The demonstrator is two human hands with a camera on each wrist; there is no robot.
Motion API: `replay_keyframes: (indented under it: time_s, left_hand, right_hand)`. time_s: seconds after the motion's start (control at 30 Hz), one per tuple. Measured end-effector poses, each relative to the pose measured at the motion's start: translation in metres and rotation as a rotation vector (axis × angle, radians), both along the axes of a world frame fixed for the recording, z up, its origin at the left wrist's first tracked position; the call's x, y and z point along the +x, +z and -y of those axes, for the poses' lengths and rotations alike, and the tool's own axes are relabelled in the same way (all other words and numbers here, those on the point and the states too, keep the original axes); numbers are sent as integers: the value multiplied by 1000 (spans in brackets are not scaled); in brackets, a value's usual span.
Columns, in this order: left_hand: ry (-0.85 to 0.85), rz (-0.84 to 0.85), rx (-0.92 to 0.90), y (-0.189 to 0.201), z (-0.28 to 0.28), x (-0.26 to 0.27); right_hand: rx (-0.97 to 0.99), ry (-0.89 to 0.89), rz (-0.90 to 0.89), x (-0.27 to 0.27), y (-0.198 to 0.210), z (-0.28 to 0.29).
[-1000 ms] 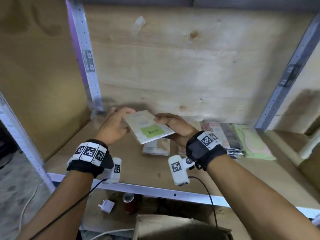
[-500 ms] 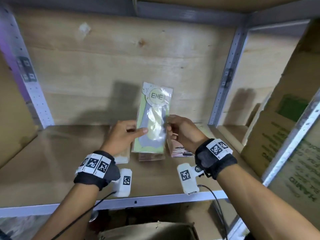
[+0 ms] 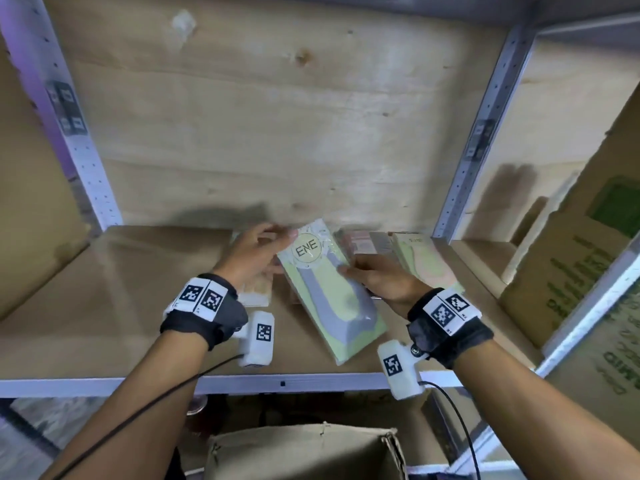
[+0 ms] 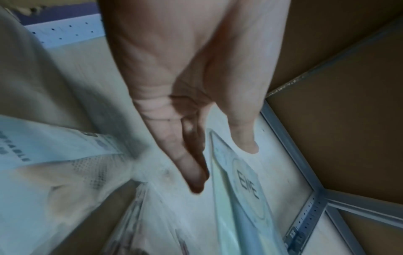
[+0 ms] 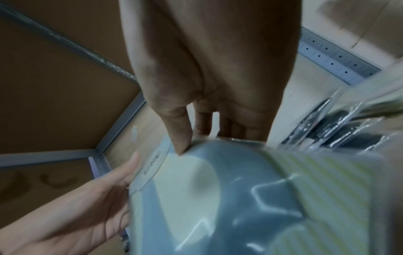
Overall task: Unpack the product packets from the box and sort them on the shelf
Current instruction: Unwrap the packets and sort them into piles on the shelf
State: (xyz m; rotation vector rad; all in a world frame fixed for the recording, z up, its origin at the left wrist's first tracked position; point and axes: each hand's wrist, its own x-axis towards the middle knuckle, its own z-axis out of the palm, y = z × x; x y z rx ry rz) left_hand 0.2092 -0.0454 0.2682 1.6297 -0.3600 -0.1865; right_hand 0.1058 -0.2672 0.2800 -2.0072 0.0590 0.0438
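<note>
A pale green packet (image 3: 329, 292) with a round "ENE" label and a grey shape under clear film lies tilted just above the shelf board (image 3: 114, 306). My right hand (image 3: 363, 271) pinches its right edge, with the thumb (image 5: 179, 138) on the front and the other fingers behind. My left hand (image 3: 273, 244) is held flat with straight fingers (image 5: 128, 169) against the packet's top left edge. In the left wrist view the packet (image 4: 242, 198) runs between thumb and fingers. The open cardboard box (image 3: 304, 452) stands below the shelf's front rail.
Beige packets (image 3: 256, 294) lie under my left hand. Pink and black packets (image 3: 363, 242) and a second green ENE packet (image 3: 422, 261) lie at the back right. A metal upright (image 3: 460, 188) bounds the bay, with a printed carton (image 3: 571, 278) beyond it.
The packet stood upright between both hands half a second ago. Now it is tipped down and lower, close to the shelf board, and my left hand has moved to its top edge.
</note>
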Motion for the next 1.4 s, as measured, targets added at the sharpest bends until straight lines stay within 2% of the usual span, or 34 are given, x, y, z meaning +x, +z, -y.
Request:
replay_keyframes:
  time_s: [0.07, 0.13, 0.23, 0.4, 0.53, 0.67, 0.8, 1.03, 1.13, 1.2, 1.27, 1.4]
  left_hand:
    - [72, 74, 9, 1, -11, 3]
    - [38, 105, 72, 2, -23, 2]
    - [36, 84, 169, 3, -40, 0]
    - [2, 109, 232, -1, -52, -5]
    - [12, 72, 203, -2, -53, -4]
    - [59, 29, 119, 0, -46, -5]
    - [-10, -83, -20, 10, -26, -13]
    - [51, -149, -71, 19, 36, -18]
    - [-72, -114, -19, 30, 75, -27]
    - [-203, -74, 85, 38, 105, -37]
    - [-262, -43, 196, 43, 137, -41]
    - [-295, -30, 290, 48, 189, -36]
  right_hand:
    - [36, 88, -22, 2, -5, -9]
    - [82, 145, -31, 5, -12, -18]
    - [121, 174, -11, 9, -17, -31]
    - [239, 195, 13, 15, -24, -45]
    - [366, 200, -18, 7, -38, -46]
    - [319, 294, -52, -9, -45, -26]
    - [368, 302, -13, -27, -41, -2]
    - [452, 190, 65, -39, -39, 46]
    - [537, 64, 102, -32, -40, 73]
    - [647, -12, 128, -27, -37, 90]
    - [705, -110, 144, -23, -30, 105]
    - [464, -333, 204, -15, -26, 139]
